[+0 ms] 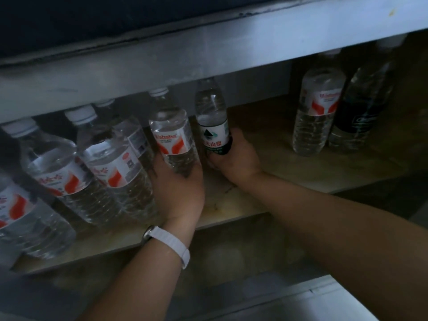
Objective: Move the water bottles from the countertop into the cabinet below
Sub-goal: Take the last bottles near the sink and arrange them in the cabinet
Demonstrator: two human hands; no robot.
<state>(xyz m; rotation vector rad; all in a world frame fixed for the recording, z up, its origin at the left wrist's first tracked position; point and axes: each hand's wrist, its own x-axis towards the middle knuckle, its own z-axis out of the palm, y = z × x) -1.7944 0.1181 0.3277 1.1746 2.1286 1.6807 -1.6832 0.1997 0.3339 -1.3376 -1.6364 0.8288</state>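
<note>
Both my hands are inside the cabinet, on its shelf (289, 163). My left hand (180, 191), with a white band on its wrist, grips the base of a clear bottle with a red and white label (172, 137). My right hand (234, 158) grips the base of a slimmer bottle with a green and white label (214, 128). The two bottles stand upright side by side, almost touching, at the middle of the shelf. Their caps reach up near the underside of the countertop edge (208, 49).
Several red-labelled bottles (111, 163) crowd the left of the shelf. At the right stand another red-labelled bottle (317, 112) and a dark-labelled one (356, 117). Bare shelf lies between my right hand and those two. A lower shelf (231, 258) shows below.
</note>
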